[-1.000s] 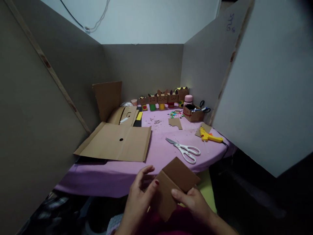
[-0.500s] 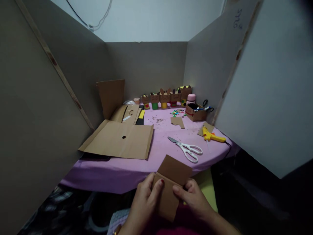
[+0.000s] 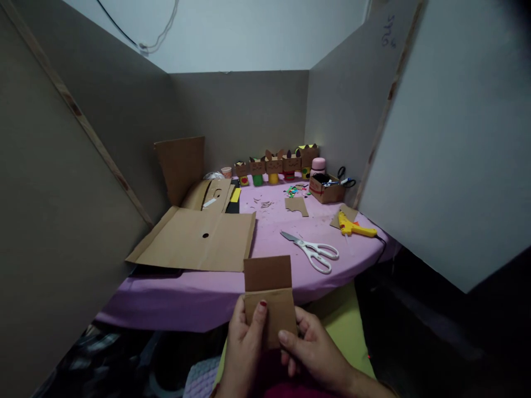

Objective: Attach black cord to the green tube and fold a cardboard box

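Observation:
Both hands hold a small folded piece of brown cardboard [image 3: 269,293] just in front of the table's near edge. My left hand [image 3: 244,345] grips its lower left side, thumb pressed on the front face. My right hand [image 3: 317,354] pinches its lower right corner with the thumb on top. The upper flap of the cardboard stands up, darker than the lower part. White-handled scissors [image 3: 312,252] lie on the purple tablecloth [image 3: 274,232] a little beyond the cardboard.
A large flat cardboard sheet [image 3: 194,240] lies at the left. A yellow glue gun [image 3: 352,226] rests at the right edge. Several small cardboard figures [image 3: 276,165], a small box of tools [image 3: 327,189] and a cut scrap [image 3: 296,205] sit at the back. Board walls enclose the table.
The cardboard piece has turned from slanted to square and upright and shifted left. My hands have closed in on its lower half.

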The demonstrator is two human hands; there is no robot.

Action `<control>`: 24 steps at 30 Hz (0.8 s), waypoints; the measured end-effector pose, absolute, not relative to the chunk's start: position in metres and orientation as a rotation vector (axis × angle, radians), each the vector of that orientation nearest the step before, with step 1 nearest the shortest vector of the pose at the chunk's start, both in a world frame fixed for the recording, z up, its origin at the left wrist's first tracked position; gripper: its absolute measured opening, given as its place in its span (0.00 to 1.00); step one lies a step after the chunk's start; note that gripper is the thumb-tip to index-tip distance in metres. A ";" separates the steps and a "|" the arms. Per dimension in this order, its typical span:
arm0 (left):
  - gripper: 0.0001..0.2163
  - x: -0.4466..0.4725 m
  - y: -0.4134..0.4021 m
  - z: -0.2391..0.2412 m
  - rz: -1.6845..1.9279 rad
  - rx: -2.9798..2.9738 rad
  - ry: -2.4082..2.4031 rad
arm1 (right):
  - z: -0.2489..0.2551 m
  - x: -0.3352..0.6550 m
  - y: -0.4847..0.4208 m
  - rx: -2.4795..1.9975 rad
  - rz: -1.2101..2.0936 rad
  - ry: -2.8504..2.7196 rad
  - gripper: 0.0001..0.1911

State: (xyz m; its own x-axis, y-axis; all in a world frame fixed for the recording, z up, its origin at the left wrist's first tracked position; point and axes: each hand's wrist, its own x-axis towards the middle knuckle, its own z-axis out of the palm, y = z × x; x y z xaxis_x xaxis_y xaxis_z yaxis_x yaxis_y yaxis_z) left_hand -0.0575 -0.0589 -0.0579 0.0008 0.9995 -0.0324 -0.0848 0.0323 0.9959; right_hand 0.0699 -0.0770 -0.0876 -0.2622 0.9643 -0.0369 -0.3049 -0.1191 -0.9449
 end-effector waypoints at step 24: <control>0.20 -0.059 -0.070 -0.058 1.095 1.276 0.863 | -0.082 0.071 -0.074 -0.958 1.438 -0.658 0.21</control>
